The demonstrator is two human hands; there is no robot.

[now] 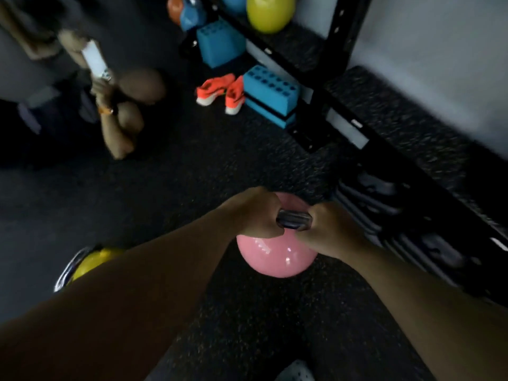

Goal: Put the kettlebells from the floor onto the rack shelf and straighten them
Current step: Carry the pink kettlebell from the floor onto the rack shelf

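Observation:
A pink kettlebell (275,257) with a metal handle hangs just over the dark floor in the lower middle of the head view. My left hand (255,213) and my right hand (330,229) are both closed around its handle, side by side. A yellow kettlebell (90,264) lies on the floor to the left, partly hidden by my left forearm. The black rack shelf (398,114) with a speckled top runs along the wall at the right. A yellow kettlebell (268,12) stands on the rack at the top. A blue kettlebell (193,16) sits further back.
Blue foam blocks (270,94) and a pair of orange shoes (220,92) lie by the rack's foot. Dark weight plates (384,213) are stacked on the rack's low shelf at the right. Another person (121,105) crouches at the left, holding a phone.

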